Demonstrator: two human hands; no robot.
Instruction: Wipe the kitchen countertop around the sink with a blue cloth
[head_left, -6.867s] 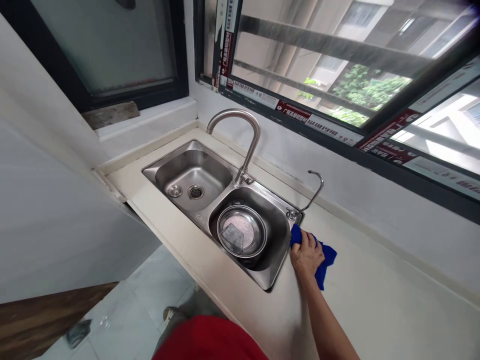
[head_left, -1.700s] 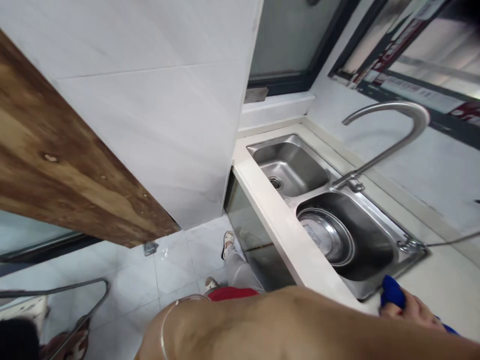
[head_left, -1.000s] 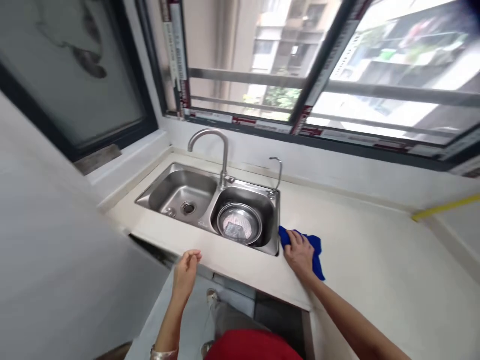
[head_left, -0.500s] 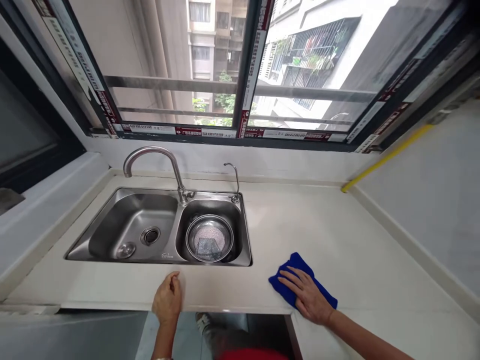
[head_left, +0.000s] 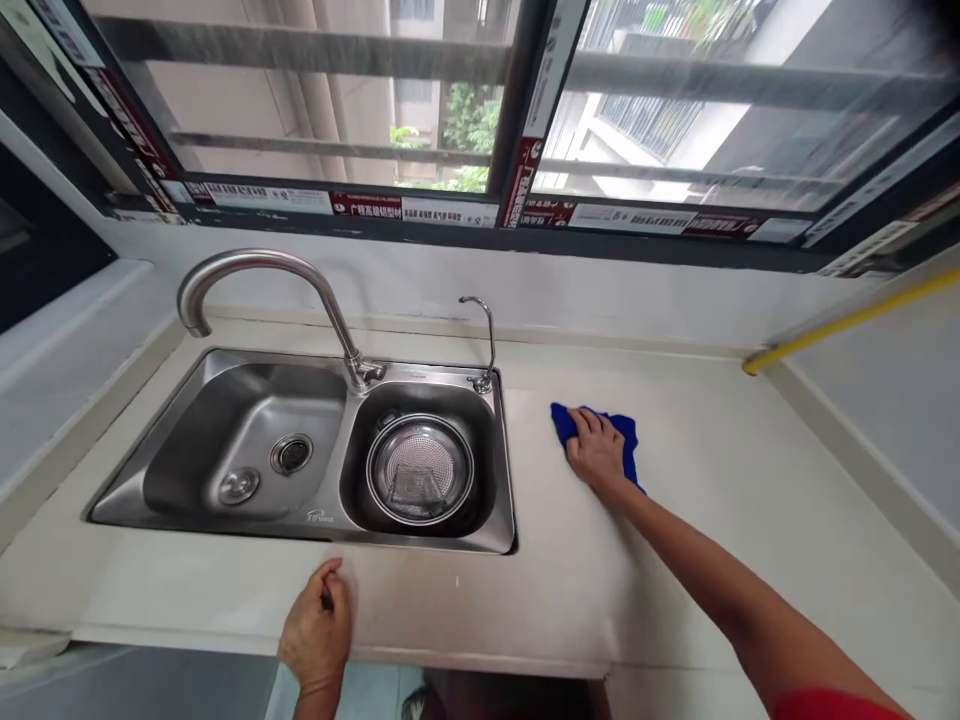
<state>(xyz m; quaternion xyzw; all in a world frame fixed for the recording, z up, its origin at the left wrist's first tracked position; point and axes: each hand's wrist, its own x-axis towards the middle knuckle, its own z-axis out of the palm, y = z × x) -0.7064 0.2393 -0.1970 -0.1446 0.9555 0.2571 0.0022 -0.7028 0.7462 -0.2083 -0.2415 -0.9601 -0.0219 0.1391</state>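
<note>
My right hand (head_left: pixel 598 452) presses down on a blue cloth (head_left: pixel 625 432), its fingers bent over the cloth's upper part. The cloth is bunched on the white countertop (head_left: pixel 675 400), to the right of the sink. Near the counter's front edge, my left hand (head_left: pixel 318 625) is curled into a loose fist just below the sink's front rim. Nothing shows between its fingers. A steel double-bowl sink (head_left: pixel 341 530) is set into the counter, between the left hand and the window wall.
A large curved faucet (head_left: pixel 262 258) and a slim small tap (head_left: pixel 491 340) rise behind the sink. The right bowl holds a round metal strainer basin (head_left: pixel 421 440). A yellow pipe (head_left: pixel 847 325) runs along the right wall. Window frames (head_left: pixel 450 225) stand above the counter.
My right hand has slid the blue cloth from near the front edge farther back across the counter. The left hand stays curled at the front edge. The view has moved closer and tilted down.
</note>
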